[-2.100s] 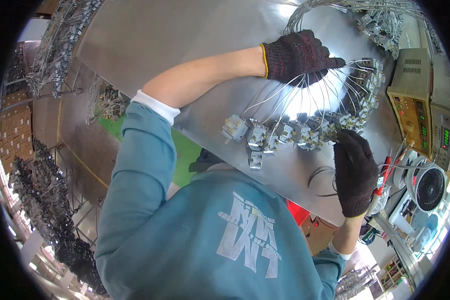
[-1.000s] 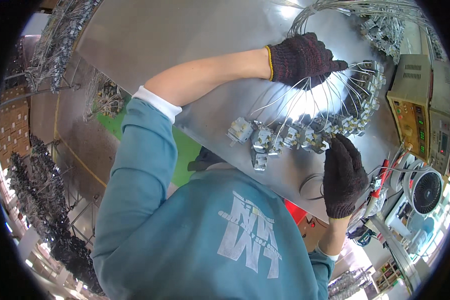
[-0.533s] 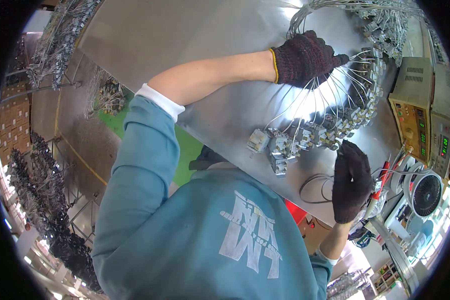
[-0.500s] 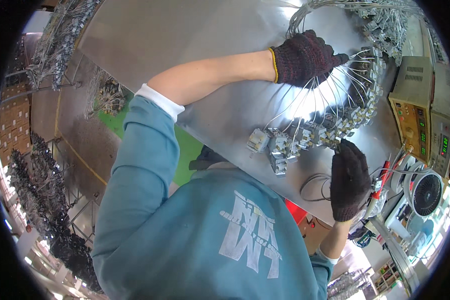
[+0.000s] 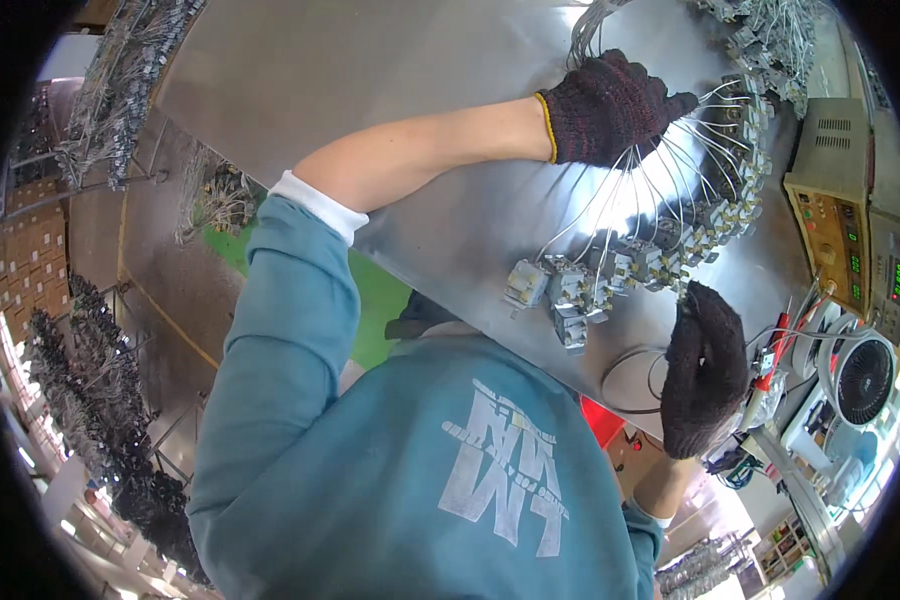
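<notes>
My left hand (image 5: 610, 108), in a dark knit glove, lies on the metal table (image 5: 370, 90) with its fingers (image 5: 670, 105) closed down over a bundle of thin white wires (image 5: 620, 195). The wires fan out from under the palm toward a curved row of small grey-white connector blocks (image 5: 630, 265). My right hand (image 5: 703, 368), gloved the same, sits at the near edge of the table; its fingertips (image 5: 698, 298) touch the row about midway along. I cannot tell whether those fingers pinch a block or only rest against it.

Against the view half a second ago: the left hand holds the same place on the wires. The right hand has come up a little, so its fingertips now meet the blocks. The end of the row nearest my chest has changed little.

Count: two gloved hands; one wire bundle under the left; roughly a dozen blocks in the arc, with no exact figure possible because they overlap. One tan test instrument (image 5: 835, 215) stands to the right, and one small white fan (image 5: 860, 380) just below it.
</notes>
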Demonstrator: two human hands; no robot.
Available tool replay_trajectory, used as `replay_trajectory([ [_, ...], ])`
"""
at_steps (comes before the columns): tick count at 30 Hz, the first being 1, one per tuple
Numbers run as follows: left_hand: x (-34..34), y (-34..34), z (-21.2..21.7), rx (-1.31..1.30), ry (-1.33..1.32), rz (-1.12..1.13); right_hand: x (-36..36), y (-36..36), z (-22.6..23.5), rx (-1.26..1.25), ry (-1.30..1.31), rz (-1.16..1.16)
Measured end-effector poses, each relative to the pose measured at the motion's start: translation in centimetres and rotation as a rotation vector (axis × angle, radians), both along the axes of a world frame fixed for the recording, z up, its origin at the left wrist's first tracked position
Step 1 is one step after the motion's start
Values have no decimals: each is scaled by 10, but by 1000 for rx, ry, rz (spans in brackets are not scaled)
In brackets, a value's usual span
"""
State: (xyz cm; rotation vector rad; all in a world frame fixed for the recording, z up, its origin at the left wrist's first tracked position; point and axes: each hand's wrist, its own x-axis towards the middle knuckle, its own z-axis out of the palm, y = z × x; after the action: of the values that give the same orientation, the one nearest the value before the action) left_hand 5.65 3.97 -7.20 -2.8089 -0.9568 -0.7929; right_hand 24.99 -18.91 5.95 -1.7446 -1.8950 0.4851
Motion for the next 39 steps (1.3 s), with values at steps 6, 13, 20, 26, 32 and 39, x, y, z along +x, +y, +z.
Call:
replay_trajectory([
  [6,0,-4,2,-20,45,7,-21,-2,-7,43,-188,20],
  [13,2,-3,-3,-39,-22,32,-2,5,0,-242,72,-125],
  [20,1,-1,-3,-8,-30,56,-8,8,-17,113,-236,77],
  [26,3,-1,-12,26,-47,22,4,14,-11,90,-318,145],
  [32,4,-8,-6,62,11,100,32,33,0,51,-389,272],
  [39,6,-15,-2,185,55,159,39,32,8,73,-402,208],
])
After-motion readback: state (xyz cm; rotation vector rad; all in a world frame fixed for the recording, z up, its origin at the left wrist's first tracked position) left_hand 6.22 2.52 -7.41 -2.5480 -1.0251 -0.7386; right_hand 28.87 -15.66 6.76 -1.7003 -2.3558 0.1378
